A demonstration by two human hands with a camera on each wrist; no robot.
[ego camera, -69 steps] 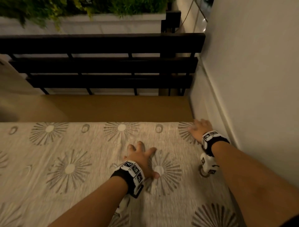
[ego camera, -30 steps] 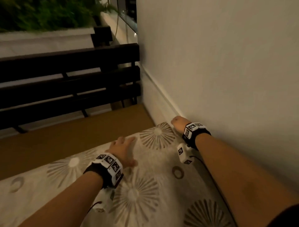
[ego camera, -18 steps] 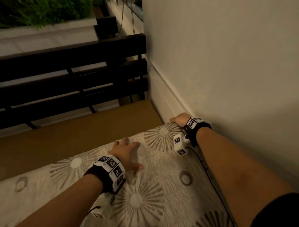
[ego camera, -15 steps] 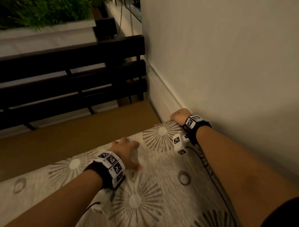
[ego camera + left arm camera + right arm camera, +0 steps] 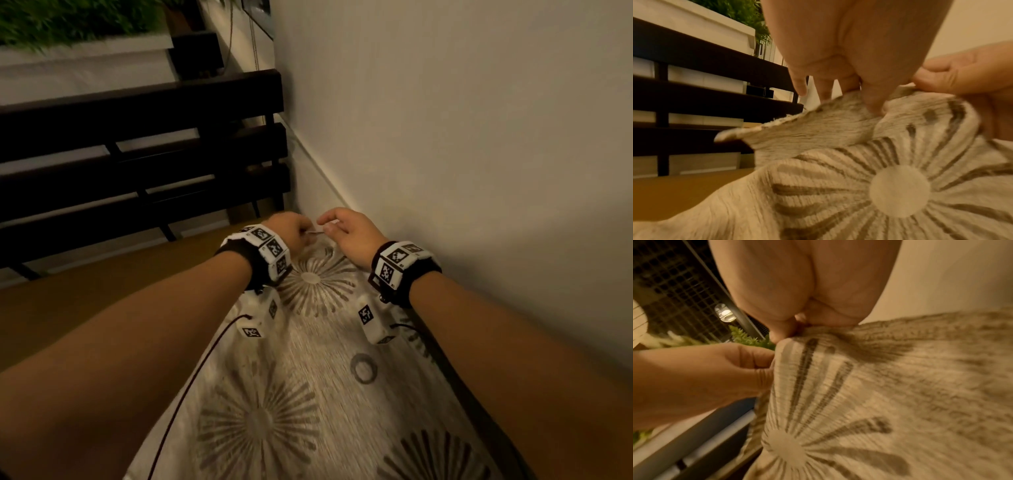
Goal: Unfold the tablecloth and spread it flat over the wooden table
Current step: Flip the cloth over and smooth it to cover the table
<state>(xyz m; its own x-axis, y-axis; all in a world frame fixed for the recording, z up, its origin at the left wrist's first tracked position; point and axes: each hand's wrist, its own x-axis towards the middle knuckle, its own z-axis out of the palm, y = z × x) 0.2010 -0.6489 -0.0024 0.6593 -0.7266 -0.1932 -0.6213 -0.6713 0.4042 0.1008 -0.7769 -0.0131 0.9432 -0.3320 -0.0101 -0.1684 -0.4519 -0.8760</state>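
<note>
Both hands, left hand [image 5: 287, 228] and right hand [image 5: 349, 233], pinch the tablecloth [image 5: 308, 394] corner, seemingly lifted, fingertips blurred.

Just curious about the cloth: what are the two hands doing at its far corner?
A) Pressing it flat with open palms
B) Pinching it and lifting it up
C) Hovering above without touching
B: the left hand and right hand both pinch the tablecloth corner, raised off the table.
</note>
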